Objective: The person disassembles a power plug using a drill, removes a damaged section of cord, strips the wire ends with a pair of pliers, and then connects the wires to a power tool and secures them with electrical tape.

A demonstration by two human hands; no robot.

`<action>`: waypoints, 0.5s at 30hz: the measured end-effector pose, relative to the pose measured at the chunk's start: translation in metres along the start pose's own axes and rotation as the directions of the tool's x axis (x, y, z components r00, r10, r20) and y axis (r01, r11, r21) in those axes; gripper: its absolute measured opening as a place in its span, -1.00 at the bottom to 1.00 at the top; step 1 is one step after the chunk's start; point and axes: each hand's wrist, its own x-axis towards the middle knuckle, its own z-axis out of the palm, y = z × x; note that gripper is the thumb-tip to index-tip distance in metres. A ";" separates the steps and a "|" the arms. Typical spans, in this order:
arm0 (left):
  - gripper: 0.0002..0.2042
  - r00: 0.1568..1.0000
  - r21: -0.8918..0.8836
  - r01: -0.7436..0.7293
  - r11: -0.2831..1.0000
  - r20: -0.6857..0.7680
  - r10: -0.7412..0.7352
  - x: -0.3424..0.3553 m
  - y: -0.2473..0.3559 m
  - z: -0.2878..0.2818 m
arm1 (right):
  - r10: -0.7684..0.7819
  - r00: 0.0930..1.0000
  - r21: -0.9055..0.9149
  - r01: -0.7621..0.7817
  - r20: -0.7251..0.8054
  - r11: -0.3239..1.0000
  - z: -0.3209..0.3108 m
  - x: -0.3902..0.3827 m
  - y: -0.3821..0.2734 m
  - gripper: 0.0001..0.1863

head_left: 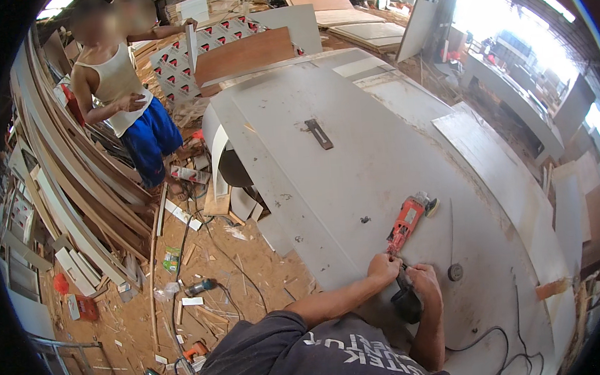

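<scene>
A red angle grinder [405,224] with a pale disc at its far end lies on a large grey sheet [354,178]. My left hand [383,268] is closed at the grinder's near end. Close beside it, my right hand [425,281] is closed on the upper part of a black object [406,303], whose kind I cannot make out. The fingers partly hide where the grinder and this black object meet. To the right of my hands rests a small round dark object [456,272], and a thin strip runs away from it. Farther up lies a dark slotted tool [319,133].
A person [125,88] at the far left holds a white strip [192,49]. Long boards [85,171] lean along the left. Power tools, including a drill [201,286], cables and offcuts litter the floor. A black cable [501,343] curls at the lower right.
</scene>
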 end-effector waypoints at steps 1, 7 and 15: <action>-0.74 1.000 -0.012 0.004 1.000 -0.001 -0.004 0.000 -0.002 0.000 | -0.001 1.000 0.001 0.001 0.007 1.000 0.000 0.000 0.001 -0.78; -0.75 1.000 -0.100 0.026 0.995 0.020 -0.024 0.002 0.000 0.001 | -0.069 0.998 0.031 0.069 -0.001 0.997 -0.003 0.011 0.018 -0.77; -0.75 0.999 -0.082 -0.019 0.996 0.029 0.021 -0.009 0.009 -0.005 | 0.040 0.998 0.002 -0.040 -0.049 0.999 0.004 -0.020 -0.026 -0.78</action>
